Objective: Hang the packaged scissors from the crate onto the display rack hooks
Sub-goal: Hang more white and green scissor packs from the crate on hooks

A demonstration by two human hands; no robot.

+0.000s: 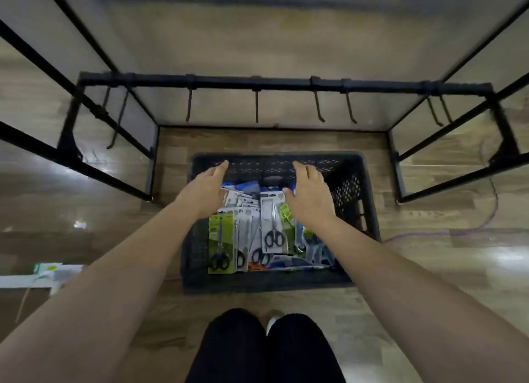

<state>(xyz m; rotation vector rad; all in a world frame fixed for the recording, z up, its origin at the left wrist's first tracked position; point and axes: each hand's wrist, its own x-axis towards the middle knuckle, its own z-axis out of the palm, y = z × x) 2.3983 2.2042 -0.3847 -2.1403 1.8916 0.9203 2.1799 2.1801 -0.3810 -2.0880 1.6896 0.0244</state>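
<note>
Obs.: crate [269, 282], dark perforated plastic, sits on the wood-look floor directly in front of the person, between the two side frames of the display rack [257, 82]. The rack's cross bar runs left to right just beyond the crate's far wall. Hooks [256, 106] hang along the bar, and every one in view is bare.

Task item: packaged scissors [273, 222] all lie in the crate, stacked loosely and overlapping, mostly with the handles toward the near side. A green-carded pack [221, 239] lies at near left, and a white-carded pack with black handles sits centre. There are more packs under and behind these, but I cannot make out how many.

Hands: left hand [209, 188] and right hand [307, 193] both reach out over the far half of the crate, palms down. The fingers are straight to slightly relaxed and the right thumb is splayed. Neither has hold of anything. Whether the palms touch the top packs cannot be told from this angle.

Judgement: this is the start of a pick and nothing is hung yet. The crate is probably parked under the bar to keep the lift from crate to hook short. The overlapping cards may drag a neighbouring pack along when one is lifted.

Other: purple cable [429, 233] trails across the floor at right. A white object [43, 274] lies at near left, and dark-trousered legs [266, 348] show at the near edge.
</note>
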